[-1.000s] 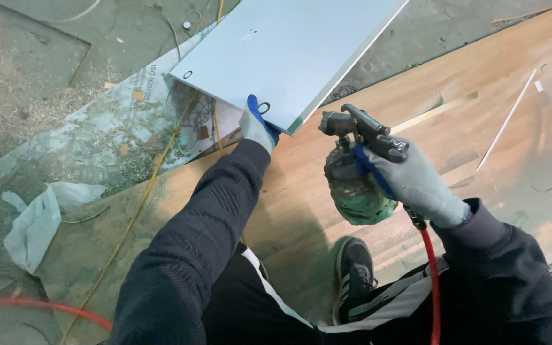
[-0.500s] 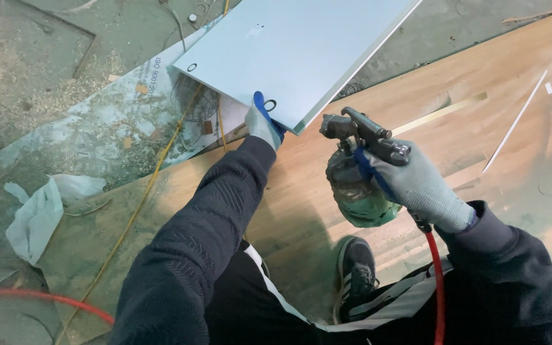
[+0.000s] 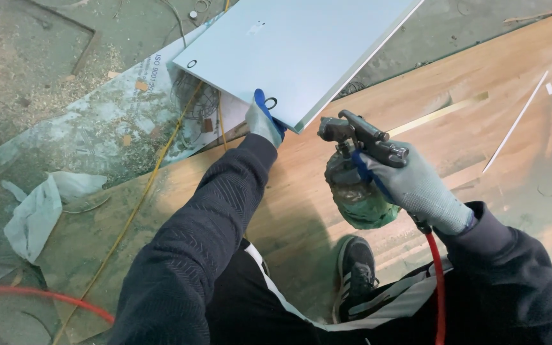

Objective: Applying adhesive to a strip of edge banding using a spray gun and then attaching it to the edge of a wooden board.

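- Since the earlier frames the pale blue panel [image 3: 295, 51] has kept its tilt, lifted at its near edge, and my spray gun [image 3: 362, 144] has stayed just below its corner.
- The panel is a flat, smooth rectangle with a thin light edge and small round holes near two corners; it slants over the littered concrete floor [image 3: 27, 64] and the edge of the wooden board [image 3: 480, 121].
- My left hand [image 3: 264, 121], in a grey glove with blue tips, pinches the panel's near edge, thumb on top, other fingers hidden beneath.
- My right hand [image 3: 416, 188] has its fingers wrapped tight round the gun's grip; I cannot tell whether the trigger is pressed.
- The green-stained cup [image 3: 356, 198] hangs under the gun, the red hose [image 3: 437, 281] trailing down.
- I judge a firm hold on the edge and a nozzle kept level and square to the surface would serve best here.
- A crumpled white rag [image 3: 36, 211] lies well apart at left.
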